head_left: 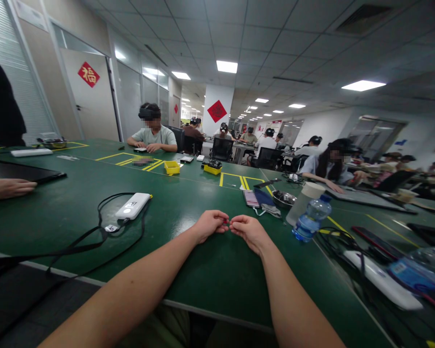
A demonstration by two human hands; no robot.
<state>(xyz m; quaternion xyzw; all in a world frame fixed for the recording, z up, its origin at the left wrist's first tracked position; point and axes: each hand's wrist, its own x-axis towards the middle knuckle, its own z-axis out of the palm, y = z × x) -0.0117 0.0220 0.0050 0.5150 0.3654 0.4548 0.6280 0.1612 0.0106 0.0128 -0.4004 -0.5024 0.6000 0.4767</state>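
Both my forearms reach out over the green table [203,270]. My left hand [210,224] and my right hand [247,229] meet knuckle to knuckle at the table's middle, fingers curled shut. Between their fingertips sits a tiny red object [226,221], pinched from both sides; it is too small to name. A white power bank [133,206] with a black cable lies to the left of my left hand. A water bottle [311,217] with a blue cap lies tilted to the right of my right hand.
Another person's hand [7,187] rests at the left edge beside a dark tablet [21,171]. Yellow trays [171,167] and yellow tape lines lie farther back. Several seated people wear headsets. Cables, a white device [380,280] and bottles crowd the right side.
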